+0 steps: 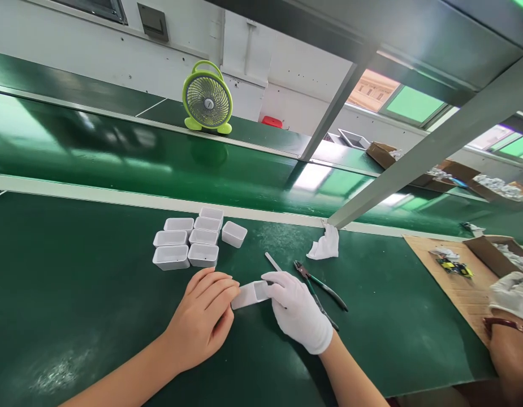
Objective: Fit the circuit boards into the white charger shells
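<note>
A small white plastic box point(249, 294) lies on its side on the green bench, held between my two hands. My bare left hand point(204, 316) rests on the bench with its fingers curled against the box's left end. My right hand point(297, 310), in a white glove, grips the box's right end. A thin grey strip point(272, 262) lies just beyond the box. Several more white boxes point(189, 243) stand in a cluster farther back to the left.
Green-handled pliers point(320, 287) lie right of my gloved hand, and a crumpled white cloth point(325, 245) beyond them. A co-worker's gloved hand point(512, 297) is at the right edge near cardboard boxes point(490, 251). A green fan point(207, 99) stands behind the conveyor belt point(117, 164).
</note>
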A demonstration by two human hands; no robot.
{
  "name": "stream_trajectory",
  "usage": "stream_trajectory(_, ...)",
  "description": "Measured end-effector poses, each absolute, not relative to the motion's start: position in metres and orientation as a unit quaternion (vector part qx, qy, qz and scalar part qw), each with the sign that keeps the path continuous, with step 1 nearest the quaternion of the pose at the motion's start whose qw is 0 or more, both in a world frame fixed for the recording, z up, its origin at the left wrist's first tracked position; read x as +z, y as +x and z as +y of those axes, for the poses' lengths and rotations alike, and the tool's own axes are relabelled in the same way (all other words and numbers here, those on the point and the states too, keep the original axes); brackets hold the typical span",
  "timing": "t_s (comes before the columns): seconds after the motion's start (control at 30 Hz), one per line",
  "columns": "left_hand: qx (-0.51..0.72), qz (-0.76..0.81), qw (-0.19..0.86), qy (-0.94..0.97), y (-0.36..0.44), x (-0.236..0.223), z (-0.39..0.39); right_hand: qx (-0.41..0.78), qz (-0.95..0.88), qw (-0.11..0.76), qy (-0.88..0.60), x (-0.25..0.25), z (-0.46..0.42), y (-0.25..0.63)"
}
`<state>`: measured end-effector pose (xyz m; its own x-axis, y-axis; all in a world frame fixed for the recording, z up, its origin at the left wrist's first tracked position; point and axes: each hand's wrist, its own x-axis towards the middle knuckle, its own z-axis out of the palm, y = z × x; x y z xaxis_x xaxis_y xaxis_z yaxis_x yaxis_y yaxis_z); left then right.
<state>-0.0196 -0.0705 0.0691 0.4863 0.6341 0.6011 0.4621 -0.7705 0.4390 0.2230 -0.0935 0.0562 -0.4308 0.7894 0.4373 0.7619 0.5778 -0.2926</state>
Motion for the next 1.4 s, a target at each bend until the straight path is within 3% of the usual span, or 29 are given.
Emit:
stream_trajectory(0.2,0.349,0.309,0.083,0.881,-0.021,0.067,-0.069,0.023,-0.868,0.204,-0.452,0.058,-0.093,0.221)
stream_trajectory(0.8,0.267,0.336,0.084,0.899,-0.020,0.057,-0.065,-0.004,-0.876,0.232,-0.422,0.068,-0.100,0.223)
stream_trajectory(1.0,0.309,0.350,0.072,0.882,-0.021,0.061,-0.065,0.022,-0.872,0.200,-0.447,0.067,-0.099,0.219)
stream_trajectory(1.23,0.331,0.333,0.076,0.880,-0.020,0.063,-0.067,0.031,-0.875,0.273,-0.398,0.066,-0.097,0.219)
stream_trajectory(1.4,0.330,0.315,0.111,0.883,-0.019,0.065,-0.066,0.038,-0.881,0.257,-0.397,0.066,-0.096,0.219)
